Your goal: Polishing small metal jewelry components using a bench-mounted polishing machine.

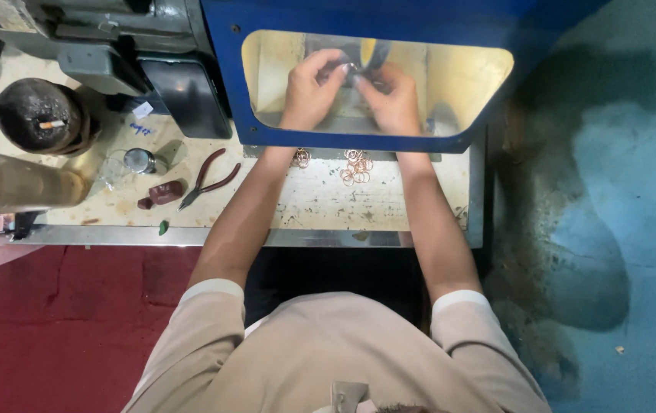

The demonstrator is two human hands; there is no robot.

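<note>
Ring [351,69], small and metallic, sits pinched between your left hand [309,92] and right hand [393,99] behind the blue guard's window [465,84], presumably shielding you. Copper rings [355,167] wait on the bench [312,206]; pliers [209,177] lie left.

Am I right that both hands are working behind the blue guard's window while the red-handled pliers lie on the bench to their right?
Not quite: the head view shows the pliers left of the hands, not right. Both hands do work behind the guard window.

Red-handled pliers [209,177], round dark container [39,115], small metal cap [139,160], dark red lump [166,192]
</note>
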